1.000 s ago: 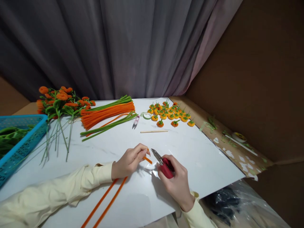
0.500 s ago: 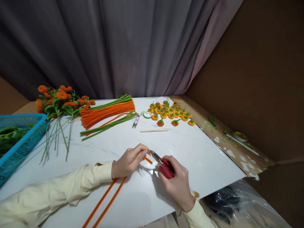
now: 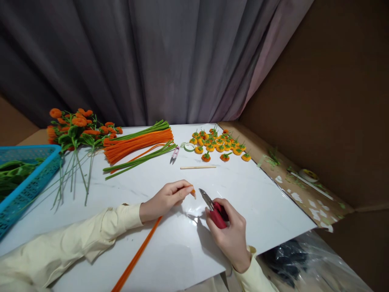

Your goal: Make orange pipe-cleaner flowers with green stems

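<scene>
My left hand pinches orange pipe cleaners close to one end. Their short tips stick out past the fingertips, and the long lengths run below the hand toward the front edge. My right hand is closed around the red handles of a pair of pliers. The pliers' metal jaws point up and left, a small distance from the pinched orange ends and apart from them. Part of the handles is hidden by the fingers.
Bundled orange pipe cleaners lie with green ones at the back. Small thread snips, a green tape roll, a wooden stick and several yellow-orange flower heads are to the right. A blue basket and orange flowers stand left.
The pliers have moved right, away from my left hand. The orange lengths, apart before, now run together, and the longer orange piece beyond the fingers no longer shows.
</scene>
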### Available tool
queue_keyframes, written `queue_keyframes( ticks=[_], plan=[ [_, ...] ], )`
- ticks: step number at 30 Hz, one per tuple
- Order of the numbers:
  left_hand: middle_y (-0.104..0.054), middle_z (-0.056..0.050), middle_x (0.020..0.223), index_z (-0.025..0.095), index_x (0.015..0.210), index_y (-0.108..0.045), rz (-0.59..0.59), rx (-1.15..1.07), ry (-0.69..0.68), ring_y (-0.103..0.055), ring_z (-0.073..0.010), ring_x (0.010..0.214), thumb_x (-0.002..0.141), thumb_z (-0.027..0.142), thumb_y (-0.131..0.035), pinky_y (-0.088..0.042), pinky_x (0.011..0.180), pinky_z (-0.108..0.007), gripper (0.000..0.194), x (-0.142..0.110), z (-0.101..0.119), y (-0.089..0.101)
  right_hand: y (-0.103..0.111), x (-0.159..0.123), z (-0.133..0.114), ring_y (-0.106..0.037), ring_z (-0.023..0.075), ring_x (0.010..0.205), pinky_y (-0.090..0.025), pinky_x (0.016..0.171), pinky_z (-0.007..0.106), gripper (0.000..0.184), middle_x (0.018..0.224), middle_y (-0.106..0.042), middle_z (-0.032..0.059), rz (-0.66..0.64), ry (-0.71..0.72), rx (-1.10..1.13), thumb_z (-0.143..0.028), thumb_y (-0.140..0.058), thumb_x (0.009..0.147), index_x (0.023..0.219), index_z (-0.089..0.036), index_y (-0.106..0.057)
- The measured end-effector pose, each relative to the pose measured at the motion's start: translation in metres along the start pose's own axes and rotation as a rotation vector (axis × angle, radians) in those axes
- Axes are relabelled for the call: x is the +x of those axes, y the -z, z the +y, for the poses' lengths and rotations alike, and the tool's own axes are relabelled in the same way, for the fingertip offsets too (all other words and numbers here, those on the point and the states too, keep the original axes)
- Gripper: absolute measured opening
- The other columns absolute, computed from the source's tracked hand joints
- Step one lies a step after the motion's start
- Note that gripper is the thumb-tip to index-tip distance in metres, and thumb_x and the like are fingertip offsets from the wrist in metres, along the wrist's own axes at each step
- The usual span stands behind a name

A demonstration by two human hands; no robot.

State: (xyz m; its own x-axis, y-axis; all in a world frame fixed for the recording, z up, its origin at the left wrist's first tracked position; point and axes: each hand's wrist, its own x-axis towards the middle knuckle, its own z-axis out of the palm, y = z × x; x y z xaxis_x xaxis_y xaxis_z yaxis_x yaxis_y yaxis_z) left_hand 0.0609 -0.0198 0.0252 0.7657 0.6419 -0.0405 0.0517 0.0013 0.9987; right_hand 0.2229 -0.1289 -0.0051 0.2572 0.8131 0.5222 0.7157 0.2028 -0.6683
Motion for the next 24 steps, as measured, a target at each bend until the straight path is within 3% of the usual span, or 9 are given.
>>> queue_keyframes(
  ticks=[24],
  plan=[
    [-0.031, 0.008, 0.053, 0.015, 0.080, -0.052, 0.025, -0.116, 0.026, -0.028, -0.0058, 0.045, 0.085, 0.048, -0.049, -0.019, 0.045, -0.022, 0.034, -0.0005, 0.0024, -0.0042, 0.0008, 0.0022, -0.0021, -0.049, 0.0116, 0.055, -0.042, 0.053, 0.022, 0.009, 0.067, -0.054, -0.0010, -0.043, 0.032, -0.033, -0.016, -0.050, 0.073, 0.082, -0.019, -0.051]
  ],
)
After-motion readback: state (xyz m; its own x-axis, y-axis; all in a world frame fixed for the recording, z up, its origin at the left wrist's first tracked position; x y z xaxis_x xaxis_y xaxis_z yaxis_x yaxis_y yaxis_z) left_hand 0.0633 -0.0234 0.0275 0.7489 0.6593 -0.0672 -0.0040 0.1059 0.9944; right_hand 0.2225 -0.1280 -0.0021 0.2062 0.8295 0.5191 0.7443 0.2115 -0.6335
